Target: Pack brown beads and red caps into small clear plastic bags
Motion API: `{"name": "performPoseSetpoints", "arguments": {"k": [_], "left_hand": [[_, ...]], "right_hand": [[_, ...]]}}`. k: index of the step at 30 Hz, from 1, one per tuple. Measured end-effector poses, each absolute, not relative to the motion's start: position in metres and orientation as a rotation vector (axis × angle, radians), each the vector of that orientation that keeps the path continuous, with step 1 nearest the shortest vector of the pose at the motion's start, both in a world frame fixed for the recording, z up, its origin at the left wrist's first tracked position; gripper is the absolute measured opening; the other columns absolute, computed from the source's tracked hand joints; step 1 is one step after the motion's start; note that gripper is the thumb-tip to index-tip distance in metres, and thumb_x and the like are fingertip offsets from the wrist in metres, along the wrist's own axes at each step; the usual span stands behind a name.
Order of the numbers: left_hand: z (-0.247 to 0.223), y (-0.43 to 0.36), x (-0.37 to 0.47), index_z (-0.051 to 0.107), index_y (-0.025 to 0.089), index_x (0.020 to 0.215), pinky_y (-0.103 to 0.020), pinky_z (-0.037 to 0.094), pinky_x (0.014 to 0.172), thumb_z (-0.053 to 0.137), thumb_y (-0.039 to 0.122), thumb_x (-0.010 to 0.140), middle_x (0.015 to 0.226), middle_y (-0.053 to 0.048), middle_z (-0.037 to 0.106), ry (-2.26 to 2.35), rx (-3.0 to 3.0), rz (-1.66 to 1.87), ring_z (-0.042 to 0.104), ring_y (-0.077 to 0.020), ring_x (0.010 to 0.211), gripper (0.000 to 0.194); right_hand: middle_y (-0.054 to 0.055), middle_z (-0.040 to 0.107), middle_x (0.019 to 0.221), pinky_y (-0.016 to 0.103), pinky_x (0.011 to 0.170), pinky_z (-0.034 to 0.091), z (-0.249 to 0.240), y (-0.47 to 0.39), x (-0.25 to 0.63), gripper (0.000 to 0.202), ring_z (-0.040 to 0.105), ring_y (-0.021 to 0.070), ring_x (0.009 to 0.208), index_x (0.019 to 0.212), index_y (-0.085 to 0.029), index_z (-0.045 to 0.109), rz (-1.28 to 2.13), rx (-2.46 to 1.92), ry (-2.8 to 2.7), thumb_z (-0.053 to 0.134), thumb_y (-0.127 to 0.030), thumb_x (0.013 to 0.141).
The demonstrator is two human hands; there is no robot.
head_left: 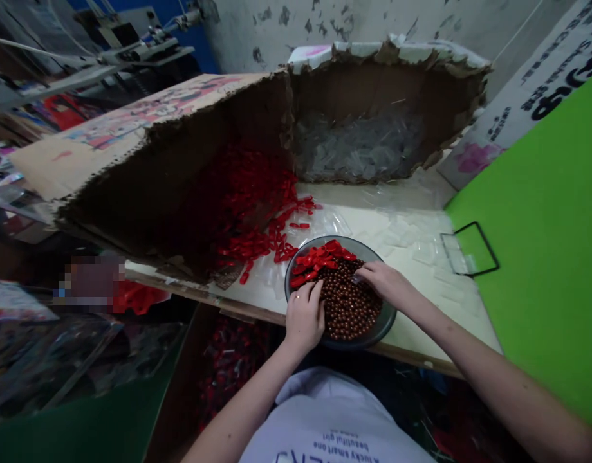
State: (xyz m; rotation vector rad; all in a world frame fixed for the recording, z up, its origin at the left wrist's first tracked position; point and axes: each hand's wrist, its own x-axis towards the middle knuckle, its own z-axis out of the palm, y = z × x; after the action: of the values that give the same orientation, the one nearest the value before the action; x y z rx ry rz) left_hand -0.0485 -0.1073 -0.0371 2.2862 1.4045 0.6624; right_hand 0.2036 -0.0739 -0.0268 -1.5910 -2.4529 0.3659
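Item, at my right hand (385, 283): fingertips nearly closed in a pinch on what looks like a small clear piece (358, 278), over brown beads (350, 312); item, my left hand (304, 318), fingers curled by the near-left rim, contents hidden from me. Directly beneath both, one grey bowl (388, 319), red pieces (320, 257) heaped beyond the beads; its place at the table (414, 331) edge means a downward push could tip it and spill the beads. Farther off, two cardboard boxes (132, 109) (373, 83), red pieces left, clear right.

Glossy brown beads (351, 305), shiny red plastic pieces (318, 258), rough cardboard box (180, 173) (torn-edged).
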Motion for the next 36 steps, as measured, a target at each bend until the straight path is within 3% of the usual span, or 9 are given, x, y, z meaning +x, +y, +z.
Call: {"name": "performPoseSetpoints", "arguments": {"k": [4, 10, 18, 24, 31, 36], "left_hand": [[-0.038, -0.107, -0.049, 0.043, 0.018, 0.135, -0.044, 0.041, 0.098, 0.042, 0.016, 0.088, 0.128, -0.013, 0.054, 1.437, 2.279, 0.638, 0.05, -0.0246, 0.118, 0.047], [-0.036, -0.107, -0.049, 0.042, 0.019, 0.136, -0.043, 0.04, 0.098, 0.041, 0.015, 0.088, 0.128, -0.012, 0.055, 1.438, 2.277, 0.596, 0.051, -0.0244, 0.116, 0.049], [-0.037, -0.108, -0.052, 0.045, 0.02, 0.134, -0.042, 0.041, 0.097, 0.035, 0.014, 0.092, 0.128, -0.01, 0.057, 1.392, 2.187, 0.677, 0.053, -0.023, 0.115, 0.044], [-0.022, -0.104, -0.051, 0.05, 0.022, 0.129, -0.039, 0.04, 0.104, 0.047, 0.017, 0.089, 0.128, -0.009, 0.057, 1.198, 1.789, 0.923, 0.052, -0.0208, 0.119, 0.041], [0.005, -0.095, -0.028, 0.058, 0.018, 0.119, -0.035, 0.048, 0.094, 0.058, 0.021, 0.083, 0.115, -0.01, 0.066, 0.936, 1.34, 0.93, 0.062, -0.0209, 0.104, 0.036], [0.032, -0.087, -0.023, 0.063, 0.014, 0.109, -0.034, 0.047, 0.093, 0.066, 0.023, 0.077, 0.108, -0.01, 0.069, 0.866, 1.165, 0.925, 0.064, -0.0214, 0.1, 0.033]], "right_hand": [[0.013, 0.064, 0.09, 0.038, 0.078, 0.047, -0.036, -0.064, 0.188, 0.026, 0.056, 0.0253, 0.089, 0.088, -0.017, 0.067, 0.411, -1.57, -2.54, 0.044, -0.006, 0.085], [0.006, 0.068, 0.098, 0.031, 0.084, 0.049, -0.048, -0.078, 0.156, 0.024, 0.062, 0.0174, 0.091, 0.102, -0.021, 0.066, 0.708, -1.381, -2.509, 0.047, -0.013, 0.088], [0.005, 0.07, 0.1, 0.04, 0.091, 0.048, -0.029, -0.089, 0.164, 0.026, 0.065, 0.0201, 0.094, 0.101, -0.017, 0.065, 1.401, -1.282, -1.624, 0.063, -0.034, 0.081], [0.004, 0.07, 0.097, 0.035, 0.088, 0.049, -0.013, -0.101, 0.158, 0.028, 0.066, 0.0189, 0.091, 0.098, -0.02, 0.065, 1.43, -1.251, -1.344, 0.072, -0.033, 0.075], [0.003, 0.07, 0.101, 0.036, 0.09, 0.05, 0.014, -0.099, 0.149, 0.033, 0.066, 0.0201, 0.094, 0.102, -0.022, 0.063, 1.31, -1.226, -1.295, 0.074, -0.034, 0.074], [0.003, 0.068, 0.104, 0.035, 0.088, 0.052, 0.038, -0.097, 0.151, 0.05, 0.066, 0.0188, 0.094, 0.123, -0.027, 0.053, 1.299, -1.177, -1.344, 0.071, -0.031, 0.077]]}}
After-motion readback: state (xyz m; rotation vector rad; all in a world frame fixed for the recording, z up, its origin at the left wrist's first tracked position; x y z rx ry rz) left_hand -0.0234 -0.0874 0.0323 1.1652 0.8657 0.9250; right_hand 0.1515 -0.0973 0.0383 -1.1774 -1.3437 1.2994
